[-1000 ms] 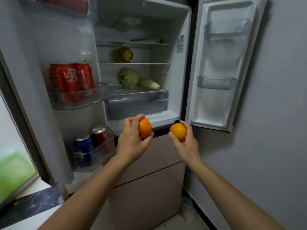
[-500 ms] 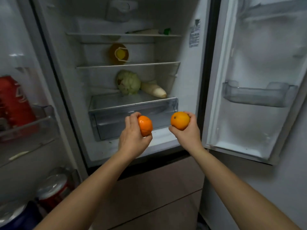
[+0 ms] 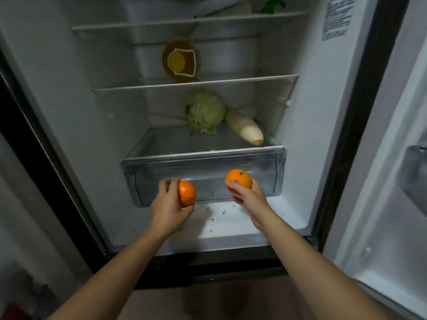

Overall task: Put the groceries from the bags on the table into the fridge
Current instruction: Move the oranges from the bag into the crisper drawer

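Orange fruit x2, one per hand, held up before the open fridge [image 3: 92,112].
L hand [image 3: 169,209] has fingers + thumb curled round left orange [image 3: 187,193], in front of clear drawer [image 3: 161,172], at its 7 o'clock corner. R hand [image 3: 248,199] grips right orange [image 3: 238,181] from below, fingers wrapped on it, toward drawer's 5 o'clock. Fruits well apart; whether either touches the drawer front, can't tell. Glass shelf [image 3: 175,142] over drawer carries cabbage [image 3: 205,111] at the back, w/ white radish [image 3: 245,130] just beside it at cabbage's 4 o'clock, cut end facing out. Amber jar [image 3: 180,62] w/ yellow lid sits one shelf up, 12 o'clock of cabbage. Green packet [image 3: 273,4] on top shelf, approx 1 o'clock of jar. Dark crumbs [image 3: 217,214] on fridge floor between the wrists. Door bin [image 3: 413,179] at far 3 o'clock.
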Demonstrator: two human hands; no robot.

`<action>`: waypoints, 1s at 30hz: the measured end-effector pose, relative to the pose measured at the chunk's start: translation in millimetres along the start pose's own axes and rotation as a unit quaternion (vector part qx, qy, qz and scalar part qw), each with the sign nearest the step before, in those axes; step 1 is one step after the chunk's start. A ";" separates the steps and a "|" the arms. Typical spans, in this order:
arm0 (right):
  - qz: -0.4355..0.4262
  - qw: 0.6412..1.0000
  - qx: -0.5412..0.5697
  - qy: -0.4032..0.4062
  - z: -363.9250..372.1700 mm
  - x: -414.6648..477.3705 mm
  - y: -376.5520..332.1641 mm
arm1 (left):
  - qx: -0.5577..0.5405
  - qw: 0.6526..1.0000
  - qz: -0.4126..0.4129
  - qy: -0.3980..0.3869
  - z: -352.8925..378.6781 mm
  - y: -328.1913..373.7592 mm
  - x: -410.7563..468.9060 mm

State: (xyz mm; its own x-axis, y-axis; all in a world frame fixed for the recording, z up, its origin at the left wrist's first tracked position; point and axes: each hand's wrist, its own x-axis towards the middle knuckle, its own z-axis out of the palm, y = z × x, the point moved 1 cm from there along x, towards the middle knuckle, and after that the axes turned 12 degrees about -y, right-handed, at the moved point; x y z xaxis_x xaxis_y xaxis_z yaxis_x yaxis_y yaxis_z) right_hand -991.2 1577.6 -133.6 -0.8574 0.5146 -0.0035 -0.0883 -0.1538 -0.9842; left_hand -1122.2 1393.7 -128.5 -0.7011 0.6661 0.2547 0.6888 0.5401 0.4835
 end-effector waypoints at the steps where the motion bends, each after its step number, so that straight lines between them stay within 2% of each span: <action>1: -0.001 0.999 0.035 -0.011 2.4 10.0 1.5 | -0.001 1.000 0.002 0.011 -2.3 -3.0 6.4; 5: -0.031 0.984 0.177 -0.009 21.0 33.0 -3.1 | 0.019 0.998 0.029 0.048 -14.1 -12.5 25.7; 10: -0.060 0.963 0.261 0.006 41.6 47.6 -21.5 | 0.049 0.992 0.085 0.074 -24.4 -20.3 40.7; 14: -0.064 0.963 0.261 0.024 44.0 41.1 -21.8 | -0.039 0.992 0.063 0.098 -28.2 -15.3 45.7; 19: -0.079 0.965 0.250 0.015 42.0 16.9 -19.5 | -0.079 0.980 0.092 0.159 -41.6 2.5 44.0; 22: -0.085 0.972 0.219 -0.002 39.8 -2.5 -22.1 | -0.108 0.981 0.061 0.148 -58.9 19.0 45.5; 26: -0.090 0.982 0.165 -0.005 34.6 -32.7 -28.5 | -0.050 0.999 -0.004 -0.005 -87.3 35.4 61.2; 28: -0.091 0.995 0.045 0.025 33.1 -47.5 -33.7 | -0.026 0.997 -0.033 -0.067 -95.4 39.8 65.4; 30: -0.102 0.979 -0.152 0.094 31.6 -61.5 -40.6 | -0.009 0.994 -0.047 -0.100 -96.1 40.4 63.3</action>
State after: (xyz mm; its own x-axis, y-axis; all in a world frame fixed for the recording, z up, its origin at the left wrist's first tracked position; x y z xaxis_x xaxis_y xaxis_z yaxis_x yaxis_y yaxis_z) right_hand -951.0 1525.5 -87.8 -0.7271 0.6587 0.1935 -0.0686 0.2108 -0.9751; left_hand -1156.5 1408.2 -12.4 -0.7099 0.7033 0.0369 0.6178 0.5967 0.5121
